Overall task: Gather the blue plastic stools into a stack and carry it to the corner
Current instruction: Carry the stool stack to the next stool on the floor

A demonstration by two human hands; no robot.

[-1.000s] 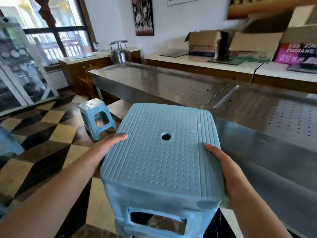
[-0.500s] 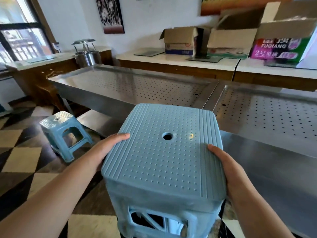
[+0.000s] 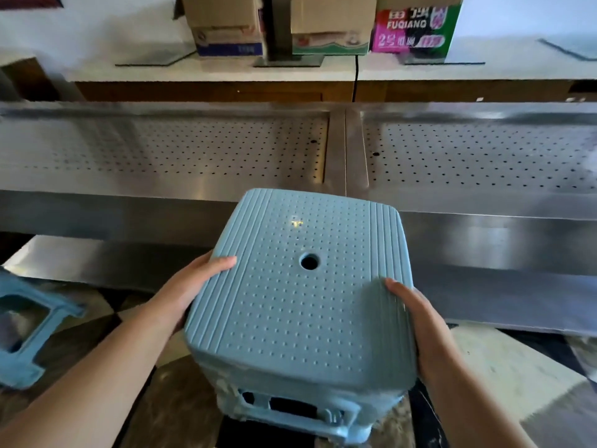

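The left hand (image 3: 190, 286) and right hand (image 3: 416, 321) are gripping opposite sides of the blue stool stack (image 3: 300, 302), thumbs lying over the seat's ridged edges, fingers hidden beneath. The stack is hanging above the floor, before 2 perforated steel counters (image 3: 193, 153). Another blue stool (image 3: 29, 328) is standing at far left.

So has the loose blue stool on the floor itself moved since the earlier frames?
Cannot tell. The floor stool now sits at the left edge, but the steel counter shifted too, so the camera turned.
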